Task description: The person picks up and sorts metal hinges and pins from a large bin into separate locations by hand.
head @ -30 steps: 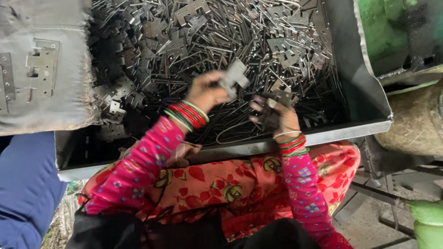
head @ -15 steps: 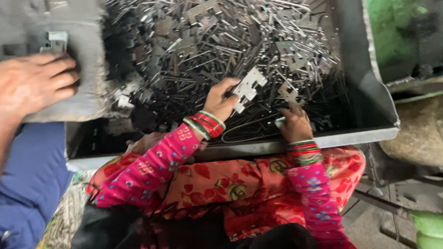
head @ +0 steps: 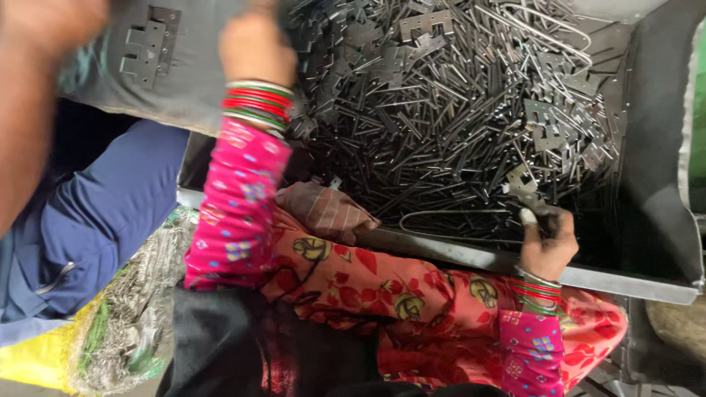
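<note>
The small flat metal plate [head: 521, 180] lies at the near right edge of the pin heap [head: 441, 110], just beyond your right hand [head: 548, 239], fingers curled, grip unclear; your left hand [head: 254, 48] reaches far left, its grip hidden.

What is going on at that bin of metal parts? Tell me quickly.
A person in pink patterned sleeves and red-green bangles works at a large grey metal tray heaped with thin dark metal rods and flat notched hinge plates. The right hand rests at the tray's near edge, fingers among the rods beside one small plate. The left hand reaches up to the pile's far left, next to a grey sheet bearing a hinge plate. Another person's blurred arm enters at upper left.
</note>
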